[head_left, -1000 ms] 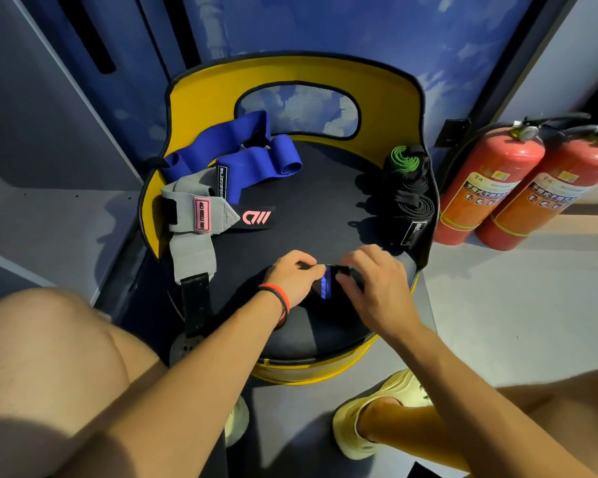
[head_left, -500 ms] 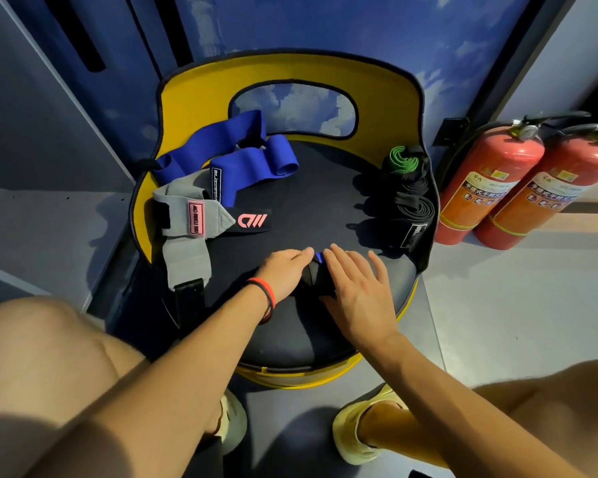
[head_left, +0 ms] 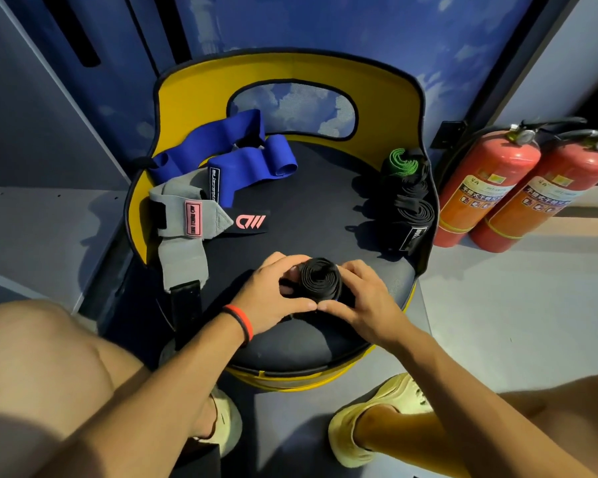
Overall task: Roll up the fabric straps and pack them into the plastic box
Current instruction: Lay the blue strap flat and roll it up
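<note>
Change in the last sec: the black fabric strap point(head_left: 320, 279) was lying low on the seat w/ both hands working over it and a blue tag showing. Now it's a tight coil stood on end, spiral facing up, near the front edge of the round dark padded seat point(head_left: 308, 201) of a yellow-backed chair. Here the left hand point(head_left: 273, 293), w/ a red-and-black wristband point(head_left: 242, 324), curls round the coil's left side, and the right hand point(head_left: 366, 298) curls round its right side. Thumb tips meet on the near side, so both hands cup & squeeze it rather than lie spread

Meaning, as I read it: rolling on this one looks done or nearly so, and the hands are just firming it so it won't spring open. Next is prob. packing it, but no plastic box is in view, so can't tell where it goes

Already rolled: a green-edged fabric roll point(head_left: 403, 162) & black fabric rolls point(head_left: 413, 215) along the seat's right rim. Not yet rolled: a long blue fabric strap point(head_left: 242, 157), a grey fabric strap w/ pink label point(head_left: 183, 232) and a flat black strap w/ pink logo point(head_left: 251, 222), all loose at the seat's left. So approx halfway at best. Risk: the coil loosens if either hand lets go early
</note>
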`<action>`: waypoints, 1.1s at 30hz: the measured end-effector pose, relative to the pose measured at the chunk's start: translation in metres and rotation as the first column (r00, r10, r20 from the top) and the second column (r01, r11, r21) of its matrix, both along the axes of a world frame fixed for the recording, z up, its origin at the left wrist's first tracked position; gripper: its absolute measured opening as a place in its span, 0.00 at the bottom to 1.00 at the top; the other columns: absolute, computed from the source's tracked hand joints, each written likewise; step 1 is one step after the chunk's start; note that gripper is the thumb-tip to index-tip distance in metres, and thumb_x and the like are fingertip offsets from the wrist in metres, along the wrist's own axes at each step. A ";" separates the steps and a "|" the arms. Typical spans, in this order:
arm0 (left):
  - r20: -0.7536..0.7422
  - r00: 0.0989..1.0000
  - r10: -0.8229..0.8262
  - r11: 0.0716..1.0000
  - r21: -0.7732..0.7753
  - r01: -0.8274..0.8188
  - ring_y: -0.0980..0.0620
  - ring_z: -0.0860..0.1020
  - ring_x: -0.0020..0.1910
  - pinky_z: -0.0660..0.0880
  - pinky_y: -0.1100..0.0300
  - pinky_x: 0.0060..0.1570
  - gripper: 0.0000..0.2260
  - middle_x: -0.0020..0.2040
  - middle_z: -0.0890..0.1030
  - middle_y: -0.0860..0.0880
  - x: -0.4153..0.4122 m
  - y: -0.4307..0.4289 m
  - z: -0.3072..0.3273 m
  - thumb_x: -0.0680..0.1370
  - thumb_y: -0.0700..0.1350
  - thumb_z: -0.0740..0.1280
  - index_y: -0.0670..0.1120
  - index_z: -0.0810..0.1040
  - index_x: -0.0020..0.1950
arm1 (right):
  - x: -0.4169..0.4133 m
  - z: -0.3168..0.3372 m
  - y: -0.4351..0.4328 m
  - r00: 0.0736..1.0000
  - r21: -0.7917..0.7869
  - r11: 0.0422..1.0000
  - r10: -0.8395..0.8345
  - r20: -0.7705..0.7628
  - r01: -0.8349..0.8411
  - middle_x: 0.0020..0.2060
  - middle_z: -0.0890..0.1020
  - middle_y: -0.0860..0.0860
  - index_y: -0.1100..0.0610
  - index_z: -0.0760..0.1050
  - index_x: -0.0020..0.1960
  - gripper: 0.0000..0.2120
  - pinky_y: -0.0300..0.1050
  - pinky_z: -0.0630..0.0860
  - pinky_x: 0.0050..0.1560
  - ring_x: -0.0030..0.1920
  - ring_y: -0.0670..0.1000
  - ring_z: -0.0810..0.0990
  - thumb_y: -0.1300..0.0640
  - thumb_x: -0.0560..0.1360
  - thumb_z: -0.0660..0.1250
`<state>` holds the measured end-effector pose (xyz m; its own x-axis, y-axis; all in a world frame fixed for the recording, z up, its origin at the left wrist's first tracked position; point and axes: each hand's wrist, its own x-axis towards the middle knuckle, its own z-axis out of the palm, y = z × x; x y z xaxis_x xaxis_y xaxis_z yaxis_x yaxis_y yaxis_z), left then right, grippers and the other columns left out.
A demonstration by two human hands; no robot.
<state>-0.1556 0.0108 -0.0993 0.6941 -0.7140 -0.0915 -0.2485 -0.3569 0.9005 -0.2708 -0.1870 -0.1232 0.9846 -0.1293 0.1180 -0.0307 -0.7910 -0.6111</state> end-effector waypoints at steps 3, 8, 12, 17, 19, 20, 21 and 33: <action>0.105 0.993 -0.047 0.999 0.030 0.044 0.57 0.79 0.57 0.81 0.51 0.55 0.30 0.60 0.76 0.59 0.003 -0.005 0.005 0.66 0.47 0.82 0.56 0.76 0.66 | -0.005 0.005 -0.003 0.999 -0.048 0.999 -0.020 0.048 0.023 0.47 0.74 0.48 0.50 0.73 0.70 0.32 0.41 0.66 0.48 0.48 0.49 0.69 0.33 0.74 0.69; 0.281 0.944 -0.172 0.966 0.235 0.106 0.56 0.73 0.67 0.70 0.57 0.68 0.38 0.68 0.77 0.56 0.003 -0.009 0.012 0.66 0.52 0.81 0.61 0.70 0.74 | -0.002 0.010 -0.001 0.999 -0.127 0.992 0.028 0.018 -0.025 0.47 0.76 0.50 0.53 0.75 0.70 0.30 0.45 0.68 0.46 0.47 0.51 0.71 0.41 0.72 0.75; 0.396 0.887 -0.237 0.941 0.319 0.109 0.52 0.76 0.59 0.73 0.57 0.60 0.32 0.58 0.81 0.52 0.009 -0.018 0.021 0.68 0.55 0.79 0.57 0.73 0.70 | 0.000 0.010 -0.004 0.999 -0.074 0.996 0.039 -0.026 -0.041 0.47 0.77 0.50 0.53 0.76 0.65 0.27 0.50 0.73 0.45 0.47 0.53 0.74 0.40 0.72 0.73; 0.435 0.871 -0.227 0.933 0.354 0.066 0.48 0.79 0.53 0.75 0.55 0.55 0.29 0.51 0.81 0.49 0.010 -0.025 0.019 0.71 0.58 0.76 0.56 0.74 0.70 | 0.001 0.014 -0.008 0.997 0.052 0.998 -0.022 -0.070 0.026 0.46 0.77 0.47 0.52 0.77 0.62 0.22 0.50 0.75 0.46 0.47 0.50 0.75 0.45 0.73 0.77; 0.439 0.876 -0.197 0.941 0.336 0.043 0.48 0.79 0.53 0.74 0.57 0.54 0.28 0.52 0.81 0.49 0.011 -0.026 0.016 0.71 0.58 0.76 0.55 0.75 0.69 | 0.000 0.015 -0.007 0.997 0.073 0.996 -0.051 -0.059 0.055 0.48 0.79 0.46 0.50 0.77 0.65 0.22 0.49 0.75 0.48 0.48 0.50 0.76 0.47 0.73 0.76; 0.415 0.895 -0.163 0.951 0.308 0.031 0.49 0.79 0.54 0.74 0.58 0.54 0.29 0.53 0.82 0.50 0.012 -0.025 0.014 0.70 0.58 0.77 0.56 0.75 0.69 | 0.000 0.016 -0.006 0.996 0.079 0.994 -0.069 -0.053 0.073 0.50 0.81 0.46 0.48 0.76 0.66 0.22 0.49 0.76 0.50 0.49 0.49 0.77 0.48 0.74 0.76; 0.356 0.927 -0.118 0.964 0.266 0.020 0.51 0.79 0.56 0.75 0.58 0.57 0.31 0.56 0.81 0.51 0.012 -0.025 0.012 0.69 0.57 0.78 0.58 0.74 0.70 | 0.000 0.018 -0.004 0.995 0.085 0.992 -0.091 -0.047 0.095 0.52 0.82 0.46 0.47 0.75 0.67 0.23 0.49 0.77 0.52 0.51 0.49 0.78 0.48 0.74 0.75; 0.163 0.975 0.154 0.983 0.071 -0.167 0.55 0.77 0.58 0.73 0.59 0.62 0.32 0.57 0.81 0.54 0.031 -0.069 0.002 0.66 0.50 0.81 0.60 0.75 0.68 | 0.015 0.062 -0.027 0.976 -0.067 0.974 -0.219 -0.007 0.218 0.63 0.81 0.48 0.51 0.72 0.73 0.24 0.48 0.78 0.60 0.61 0.50 0.79 0.50 0.78 0.71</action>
<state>-0.1244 -0.0578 -0.0971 0.8095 -0.5864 -0.0278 -0.3170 -0.4765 0.8200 -0.2556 -0.2137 -0.0616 0.9351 -0.3337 0.1193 -0.2152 -0.8022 -0.5569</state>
